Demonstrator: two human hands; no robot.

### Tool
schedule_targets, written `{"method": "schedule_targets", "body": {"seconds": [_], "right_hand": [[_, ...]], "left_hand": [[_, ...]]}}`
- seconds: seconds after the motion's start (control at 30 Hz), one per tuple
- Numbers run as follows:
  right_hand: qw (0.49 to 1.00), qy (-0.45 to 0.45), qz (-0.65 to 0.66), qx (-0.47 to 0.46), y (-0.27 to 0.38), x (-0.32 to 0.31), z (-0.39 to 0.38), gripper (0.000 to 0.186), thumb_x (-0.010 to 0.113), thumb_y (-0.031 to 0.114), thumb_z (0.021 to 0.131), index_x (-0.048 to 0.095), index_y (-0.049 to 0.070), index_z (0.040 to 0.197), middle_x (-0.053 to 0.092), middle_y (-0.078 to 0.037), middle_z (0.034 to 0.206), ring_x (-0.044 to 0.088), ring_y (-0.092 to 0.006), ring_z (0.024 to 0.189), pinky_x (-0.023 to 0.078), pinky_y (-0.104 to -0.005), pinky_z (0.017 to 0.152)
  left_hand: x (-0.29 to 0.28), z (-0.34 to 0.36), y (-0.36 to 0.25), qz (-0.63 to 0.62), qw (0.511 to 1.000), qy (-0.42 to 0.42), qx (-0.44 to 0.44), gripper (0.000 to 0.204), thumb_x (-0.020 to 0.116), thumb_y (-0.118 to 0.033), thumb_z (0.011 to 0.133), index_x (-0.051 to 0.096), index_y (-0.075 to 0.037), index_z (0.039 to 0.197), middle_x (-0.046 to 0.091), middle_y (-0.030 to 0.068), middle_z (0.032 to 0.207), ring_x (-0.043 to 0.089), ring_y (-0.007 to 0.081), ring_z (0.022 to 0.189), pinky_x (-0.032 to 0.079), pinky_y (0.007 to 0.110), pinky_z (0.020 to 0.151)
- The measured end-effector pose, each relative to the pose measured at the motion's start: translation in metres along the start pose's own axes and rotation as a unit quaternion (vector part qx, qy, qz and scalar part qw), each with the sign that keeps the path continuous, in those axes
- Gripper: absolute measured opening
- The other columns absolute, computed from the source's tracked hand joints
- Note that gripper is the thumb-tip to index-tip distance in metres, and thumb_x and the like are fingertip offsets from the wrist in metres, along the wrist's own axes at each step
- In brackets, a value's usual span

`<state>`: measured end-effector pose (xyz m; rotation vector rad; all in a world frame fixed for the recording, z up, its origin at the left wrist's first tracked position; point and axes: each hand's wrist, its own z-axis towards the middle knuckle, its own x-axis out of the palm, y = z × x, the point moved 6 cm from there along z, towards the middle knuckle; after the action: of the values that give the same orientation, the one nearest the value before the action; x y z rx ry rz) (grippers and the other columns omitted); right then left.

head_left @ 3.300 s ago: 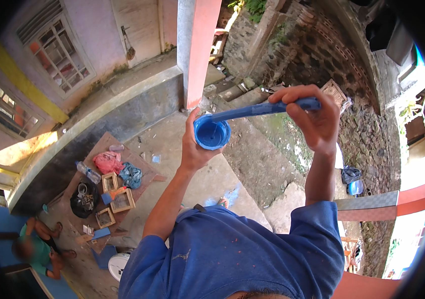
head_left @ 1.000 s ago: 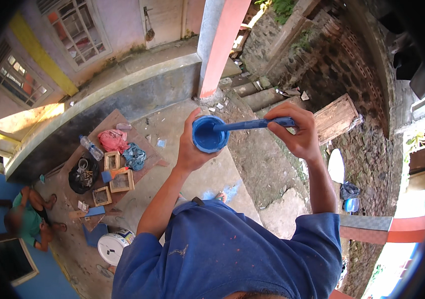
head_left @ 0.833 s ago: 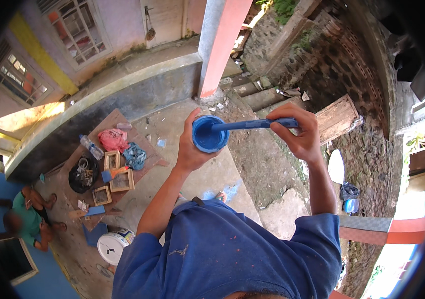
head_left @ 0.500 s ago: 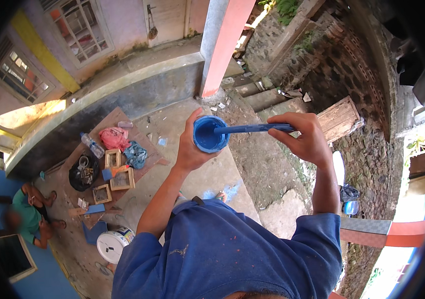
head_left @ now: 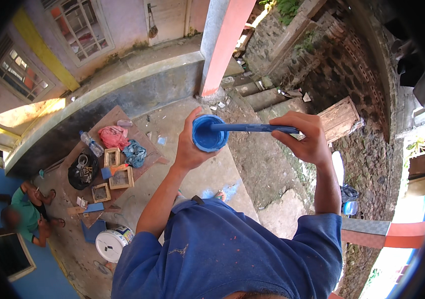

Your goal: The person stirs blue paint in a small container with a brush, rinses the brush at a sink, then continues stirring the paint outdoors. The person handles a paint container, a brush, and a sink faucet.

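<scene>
My left hand [head_left: 191,148] is closed around the side of a small round tub of blue paint [head_left: 202,145], its open top facing up and its rim smeared blue. In my right hand [head_left: 306,135] the fingers and thumb pinch a long, paint-coated blue stick [head_left: 252,128]. The stick runs almost level from my fingers over the tub's right rim, and its far end dips inside the tub. How deep it reaches in the paint is hard to see.
At left, a brown board [head_left: 110,119] bears wooden frames [head_left: 121,178], a paintbrush [head_left: 108,172], a black bag [head_left: 80,180], cloths and a bottle. A white bucket [head_left: 110,245] stands nearer me. A person [head_left: 29,212] sits far left. A pink pillar [head_left: 226,50] rises ahead.
The stick's end has shifted slightly left and away from me inside the tub. Both hands keep their hold, with only small movement.
</scene>
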<state>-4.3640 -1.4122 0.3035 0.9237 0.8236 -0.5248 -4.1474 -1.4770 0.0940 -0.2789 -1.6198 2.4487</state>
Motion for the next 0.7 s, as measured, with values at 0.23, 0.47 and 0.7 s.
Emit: {"method": "schedule_targets", "body": {"seconds": [0.23, 0.47, 0.7], "right_hand": [[0.999, -0.021, 0.032, -0.003, -0.007, 0.0, -0.002, 0.019, 0.082, 0.006, 0.086, 0.076, 0.002, 0.104, 0.071, -0.01, 0.082, 0.069, -0.0226, 0.07, 0.053, -0.0341, 0.063], [1.0, 0.008, 0.01, 0.011, -0.011, 0.007, 0.001, 0.019, 0.082, 0.005, 0.087, 0.076, 0.001, 0.104, 0.07, -0.01, 0.081, 0.069, -0.0219, 0.069, 0.052, -0.0338, 0.062], [1.0, 0.01, 0.007, -0.002, -0.009, 0.005, 0.001, 0.019, 0.082, 0.005, 0.086, 0.076, 0.001, 0.104, 0.07, -0.009, 0.08, 0.068, -0.0204, 0.068, 0.05, -0.0322, 0.06]], "left_hand": [[-0.002, -0.001, 0.0, 0.008, 1.0, -0.003, -0.014, 0.117, 0.099, -0.011, 0.061, 0.033, -0.008, 0.158, 0.064, 0.0119, 0.133, 0.064, 0.0248, 0.123, 0.049, 0.039, 0.109], [-0.003, -0.001, 0.0, 0.016, 1.0, 0.0, -0.012, 0.117, 0.099, -0.011, 0.061, 0.033, -0.008, 0.158, 0.064, 0.0111, 0.133, 0.064, 0.0239, 0.122, 0.049, 0.038, 0.109], [-0.002, -0.001, 0.001, 0.006, 1.0, 0.001, -0.005, 0.117, 0.099, -0.011, 0.062, 0.033, -0.007, 0.158, 0.064, 0.011, 0.133, 0.065, 0.0231, 0.121, 0.05, 0.037, 0.108]]}}
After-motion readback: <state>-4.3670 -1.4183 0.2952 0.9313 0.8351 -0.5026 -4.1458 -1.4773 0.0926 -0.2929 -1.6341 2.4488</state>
